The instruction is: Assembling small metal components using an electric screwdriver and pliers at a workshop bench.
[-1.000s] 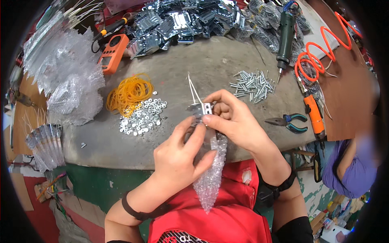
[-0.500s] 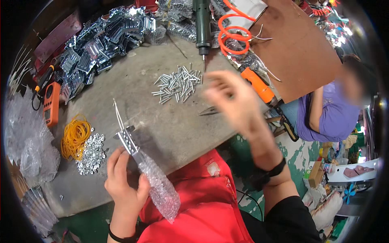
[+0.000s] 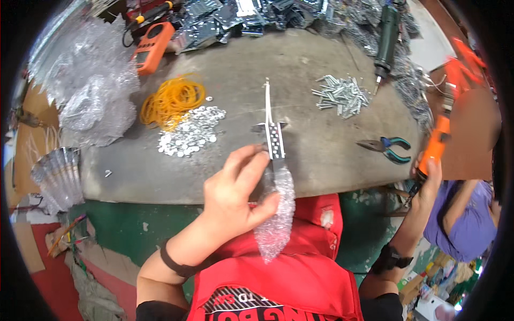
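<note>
Grey workbench (image 3: 321, 160) spreads ahead, strewn with rubber bands (image 3: 171, 99), washers (image 3: 190, 136), screws (image 3: 341, 95) and pliers (image 3: 386, 147). Near its front edge, the left hand (image 3: 235, 195) clamps its fingers around a slim metal strip (image 3: 273, 136) sleeved in bubble wrap (image 3: 276, 219); it looks light, stiff and slippery, best gripped at the padding. Half a second earlier the right hand (image 3: 428, 179) was above the bench; now it grips an orange power screwdriver (image 3: 436, 144) at the right.

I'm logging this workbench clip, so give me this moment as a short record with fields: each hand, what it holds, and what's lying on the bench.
left hand: holds a bubble-wrap sleeve with a thin metal part sticking out of its top
right hand: grips an orange power screwdriver at the bench's right edge
bench: grey, worn top
on bench: yellow rubber bands, small silver discs, pile of screws, pliers, orange meter
</note>
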The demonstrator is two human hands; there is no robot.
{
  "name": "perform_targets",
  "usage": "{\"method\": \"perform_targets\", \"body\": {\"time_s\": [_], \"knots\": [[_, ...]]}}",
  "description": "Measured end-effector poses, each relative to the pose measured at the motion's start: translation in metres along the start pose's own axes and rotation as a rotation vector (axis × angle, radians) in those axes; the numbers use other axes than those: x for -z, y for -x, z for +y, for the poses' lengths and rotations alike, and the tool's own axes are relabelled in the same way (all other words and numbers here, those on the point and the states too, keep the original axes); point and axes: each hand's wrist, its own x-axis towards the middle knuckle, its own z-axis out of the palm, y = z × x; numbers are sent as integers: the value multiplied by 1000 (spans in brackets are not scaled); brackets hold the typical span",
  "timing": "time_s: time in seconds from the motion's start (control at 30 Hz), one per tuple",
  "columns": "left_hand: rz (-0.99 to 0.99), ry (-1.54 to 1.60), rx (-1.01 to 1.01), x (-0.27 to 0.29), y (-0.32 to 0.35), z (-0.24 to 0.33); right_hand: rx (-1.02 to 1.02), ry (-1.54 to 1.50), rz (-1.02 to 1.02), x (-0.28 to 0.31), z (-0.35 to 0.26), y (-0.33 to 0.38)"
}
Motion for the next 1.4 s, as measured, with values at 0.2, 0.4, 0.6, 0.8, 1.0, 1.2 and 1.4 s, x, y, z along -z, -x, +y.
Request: {"method": "perform_targets", "body": {"time_s": [0.2,0.4,0.6,0.8,1.0,1.2,1.4], "knots": [[-16,11,-11,-2,-1,-4,-32,-693,-243,-124,-50,41],[0,38,16,1,7,-4,308,-240,-113,-113,-57,29],[14,26,14,1,16,-11,512,-137,179,-125,-46,-4],[-8,58,-3,-1,8,-11,205,-637,-146,-155,-61,34],[53,73,-35,-6,4,-12,-131,-1050,-102,-208,-24,54],[56,68,-54,-5,8,-14,-276,-1292,-25,-222,-4,57],[63,76,-48,-5,10,-16,-305,-1373,-65,-230,-6,59]]}}
